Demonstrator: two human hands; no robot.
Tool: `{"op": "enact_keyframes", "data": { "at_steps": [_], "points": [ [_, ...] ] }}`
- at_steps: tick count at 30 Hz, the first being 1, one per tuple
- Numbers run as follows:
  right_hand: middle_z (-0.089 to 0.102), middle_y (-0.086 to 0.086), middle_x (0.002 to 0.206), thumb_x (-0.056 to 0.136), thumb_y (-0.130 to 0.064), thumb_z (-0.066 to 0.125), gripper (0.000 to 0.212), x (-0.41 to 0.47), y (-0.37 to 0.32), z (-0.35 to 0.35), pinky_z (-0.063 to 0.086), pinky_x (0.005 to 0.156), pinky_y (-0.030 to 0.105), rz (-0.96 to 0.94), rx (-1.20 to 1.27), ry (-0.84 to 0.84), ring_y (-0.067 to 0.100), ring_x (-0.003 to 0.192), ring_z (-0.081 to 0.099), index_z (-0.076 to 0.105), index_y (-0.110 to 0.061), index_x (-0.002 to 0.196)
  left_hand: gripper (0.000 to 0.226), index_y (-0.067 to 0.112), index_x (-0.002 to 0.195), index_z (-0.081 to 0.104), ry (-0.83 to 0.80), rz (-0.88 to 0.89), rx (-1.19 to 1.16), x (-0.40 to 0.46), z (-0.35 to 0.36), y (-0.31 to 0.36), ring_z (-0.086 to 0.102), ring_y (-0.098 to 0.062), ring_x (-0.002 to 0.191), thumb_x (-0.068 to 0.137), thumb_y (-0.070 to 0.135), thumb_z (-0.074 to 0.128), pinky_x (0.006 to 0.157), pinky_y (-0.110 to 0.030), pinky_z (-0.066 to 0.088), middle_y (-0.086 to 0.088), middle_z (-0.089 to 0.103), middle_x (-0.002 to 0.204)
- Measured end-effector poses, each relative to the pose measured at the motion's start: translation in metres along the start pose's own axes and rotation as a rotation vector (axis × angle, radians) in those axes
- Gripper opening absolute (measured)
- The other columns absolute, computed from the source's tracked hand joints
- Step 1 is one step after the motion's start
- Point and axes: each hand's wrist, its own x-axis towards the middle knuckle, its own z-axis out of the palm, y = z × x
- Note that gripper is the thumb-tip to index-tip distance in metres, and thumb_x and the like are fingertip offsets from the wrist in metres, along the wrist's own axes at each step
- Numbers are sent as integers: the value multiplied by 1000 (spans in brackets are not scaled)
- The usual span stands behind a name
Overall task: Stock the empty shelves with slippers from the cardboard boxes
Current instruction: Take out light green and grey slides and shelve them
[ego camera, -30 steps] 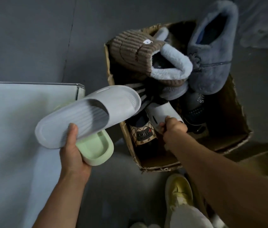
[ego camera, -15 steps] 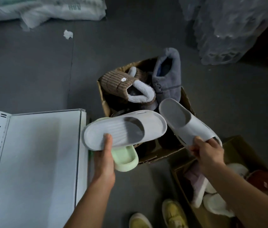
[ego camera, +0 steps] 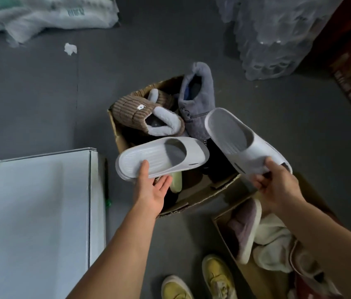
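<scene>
The left hand (ego camera: 152, 190) carries a pale grey moulded foam slide slipper (ego camera: 161, 157) with the thumb pressed on its ribbed footbed and the fingers spread underneath, where a light green foam slipper (ego camera: 176, 184) is wedged against the palm. The right hand (ego camera: 277, 186) pinches the toe end of the matching pale grey slide (ego camera: 241, 140), thumb on top and fingers curled below, so that it tilts out over the open brown cardboard box (ego camera: 202, 195) of mixed slippers.

The white metal shelf (ego camera: 41, 212) lies bare to the left, just beside the box, and neither slide is over it yet.

The weakest hold looks like the left one: two slippers stacked in one hand, the green one barely trapped (only its edge shows). A quick swing toward the shelf could let it slide out and fall to the grey floor (ego camera: 41, 104) or back into the box. The right slide is held by one end, so it may pivot and knock the brown corduroy fleece-lined slipper (ego camera: 142, 113) standing high in the box. The shelf's raised front edge could also catch a sole coming in low.
</scene>
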Motion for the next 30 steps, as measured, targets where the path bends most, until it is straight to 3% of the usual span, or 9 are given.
{"op": "enact_keyframes", "data": {
  "at_steps": [4,8,11,13,16,18,22,27,30],
  "points": [
    [55,-4,61,86,-45,66,30,-5,-8,-12,40,46,20,66,-12,-27,8,46,43,63,-19,99,24,10,112,58,-32,-3,-68,-20,-12,14,60,-38,113,96,27,56,106,-48,44,-14,62,120],
    [46,2,56,86,-45,64,32,-26,-18,-4,37,49,27,41,-300,-143,14,47,41,66,-14,78,28,11,114,58,-49,63,-117,-39,-22,36,60,-35,116,97,31,50,108,-48,42,-13,62,117],
    [70,15,83,81,-42,72,36,-46,-28,18,57,72,41,-48,-524,-200,32,76,66,74,-8,90,37,15,123,57,-67,85,-77,-61,-24,50,60,-31,117,98,40,47,110,-49,40,-11,63,123],
    [73,17,91,76,-44,75,39,-63,-36,37,57,80,43,-81,-620,-256,34,86,68,75,-8,91,52,18,131,54,-83,44,-14,-77,-25,56,57,-31,123,94,54,47,110,-51,38,-12,62,131],
    [67,9,74,81,-38,73,37,-89,-46,66,53,71,34,-128,-663,-283,22,71,61,73,-2,91,81,15,136,53,-126,-21,55,-107,-25,63,59,-38,120,82,74,45,98,-54,48,-21,63,129],
    [57,7,66,84,-37,72,40,-108,-55,81,47,63,31,-190,-688,-261,20,64,52,71,3,92,79,12,128,60,-116,-12,75,-130,-24,73,63,-38,111,85,74,37,89,-51,52,-22,67,121],
    [58,11,73,87,-36,68,33,-145,-78,97,51,73,41,-224,-705,-269,24,69,54,69,-4,79,67,19,128,61,-122,88,131,-179,-16,97,65,-31,109,91,68,34,92,-48,50,-12,72,115],
    [51,4,54,89,-36,66,34,-199,-91,98,40,50,28,-288,-724,-358,17,51,46,68,-6,73,53,20,106,67,159,274,260,-233,-12,123,70,-31,92,86,67,53,85,-50,57,-9,74,98],
    [43,3,43,92,-30,63,32,-241,-112,92,32,37,22,-272,-742,-507,13,37,36,66,-5,74,37,19,79,56,356,403,247,-274,-13,139,63,-28,81,88,55,61,80,-42,55,-2,63,82]
  ]
}}
